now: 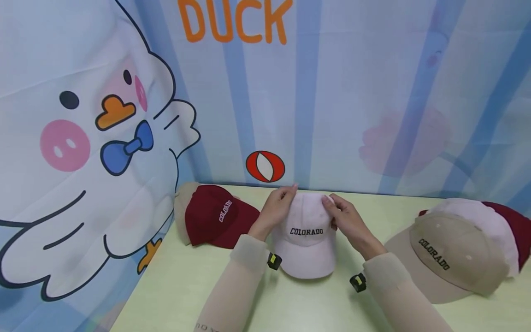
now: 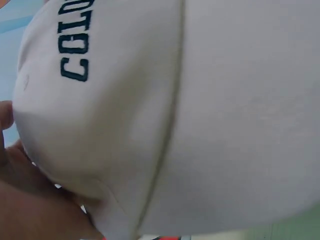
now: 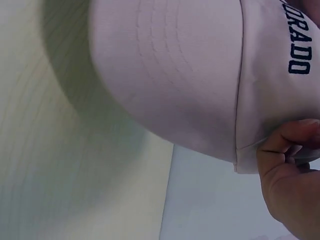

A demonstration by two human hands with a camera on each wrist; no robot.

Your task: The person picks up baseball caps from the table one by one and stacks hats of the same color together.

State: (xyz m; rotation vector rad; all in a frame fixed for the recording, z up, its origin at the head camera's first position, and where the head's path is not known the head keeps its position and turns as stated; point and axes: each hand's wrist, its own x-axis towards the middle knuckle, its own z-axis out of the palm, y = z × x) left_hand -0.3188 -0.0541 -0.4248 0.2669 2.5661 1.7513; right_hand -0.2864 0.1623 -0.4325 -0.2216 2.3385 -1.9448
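Between both hands is a pale pinkish-white baseball cap point(image 1: 304, 216) with dark "COLORADO" lettering, its brim facing the person. My left hand point(image 1: 274, 210) holds the crown's left side, thumb up near the top. The right hand point(image 1: 350, 223) grips the opposite side of the crown, its thumb on the upper edge. In the left wrist view, the cap point(image 2: 125, 120) fills most of the picture and partly covers the left hand point(image 2: 40, 205). Curled fingers of the right hand point(image 3: 292, 175) pinch the cap point(image 3: 175, 75) beside the lettering in the right wrist view.
Left of the hands, a dark red cap point(image 1: 211, 216) lies against a beige cap point(image 1: 181, 207). On the right, a beige cap point(image 1: 460, 253) overlaps a white cap point(image 1: 477, 210) and a dark red one point(image 1: 512, 226). A printed cloth point(image 1: 332, 92) hangs behind the pale table point(image 1: 307, 304).
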